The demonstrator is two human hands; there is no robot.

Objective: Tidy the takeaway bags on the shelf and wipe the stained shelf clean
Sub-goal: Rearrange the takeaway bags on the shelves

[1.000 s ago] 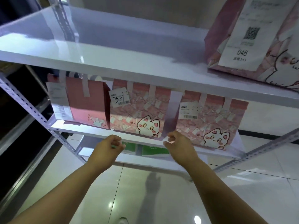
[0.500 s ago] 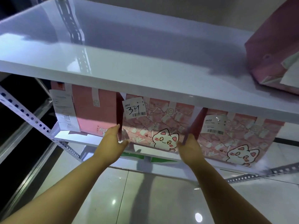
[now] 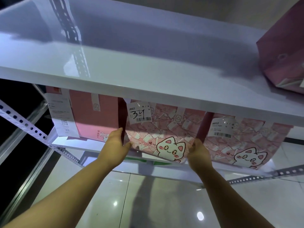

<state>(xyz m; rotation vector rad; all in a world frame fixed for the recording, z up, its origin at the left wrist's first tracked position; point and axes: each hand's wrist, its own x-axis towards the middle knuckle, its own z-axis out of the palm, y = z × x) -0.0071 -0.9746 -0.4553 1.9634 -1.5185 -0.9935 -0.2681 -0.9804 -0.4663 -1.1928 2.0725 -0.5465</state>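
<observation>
Three pink takeaway bags stand in a row on the middle shelf (image 3: pixel 77 146). The middle bag (image 3: pixel 161 129) has a white cat print and a label marked 34. My left hand (image 3: pixel 116 143) grips its lower left edge and my right hand (image 3: pixel 198 151) grips its lower right edge. A plain pink bag (image 3: pixel 93 117) with a long receipt stands to its left. Another cat bag (image 3: pixel 246 142) stands to its right. The bags' tops are hidden by the upper shelf (image 3: pixel 131 63).
A fourth pink bag (image 3: pixel 283 51) sits at the right end of the glossy white upper shelf. Perforated metal uprights (image 3: pixel 32 130) frame the rack on the left. A lower shelf with green items (image 3: pixel 139 160) lies beneath. Shiny tiled floor (image 3: pixel 148 203) is below.
Both hands rose from below the middle shelf's front edge and closed on the two lower sides of the middle cat bag. The view moved closer and shifted left.
</observation>
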